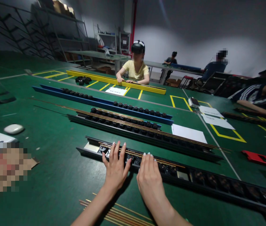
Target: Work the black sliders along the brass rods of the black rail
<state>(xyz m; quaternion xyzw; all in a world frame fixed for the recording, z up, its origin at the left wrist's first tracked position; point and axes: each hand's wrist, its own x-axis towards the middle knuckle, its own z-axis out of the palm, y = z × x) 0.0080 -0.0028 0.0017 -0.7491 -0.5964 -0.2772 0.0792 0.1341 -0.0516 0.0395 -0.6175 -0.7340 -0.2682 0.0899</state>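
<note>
Black channel (182,182) lay across the near part of the green surface (59,182), going from the middle to the right edge of the view. Both hands were upon its left half. The left hand (115,168) had its fingers spread, and their tips reached over the thin golden rods (134,153) which lay along the channel. The right hand (149,175), just beside it, kept its fingers close together and bent over the near wall; whether it pinched a rod, I could not tell. Inside the channel, to the right of the hands, stood a row of dark round parts (214,179).

Nearer, partly behind the forearms, several loose rods (125,216) lay on the surface. Just beyond the channel was a second black channel (194,150), with long rods along it and black parts in it. Farther was a blue channel (100,103), which carried black wheels (137,108), and at its right end lay a white sheet (189,133).

On the left were a white oval object (14,128) and a brown packet (6,169), the latter blurred. On the right were red frames (263,160). At the far side a co-worker in a yellow shirt (135,70) had both hands at a yellow channel (114,81), near a small heap of black pieces (83,80). Far right, a person in a striped sleeve (252,94) leaned over the surface.
</note>
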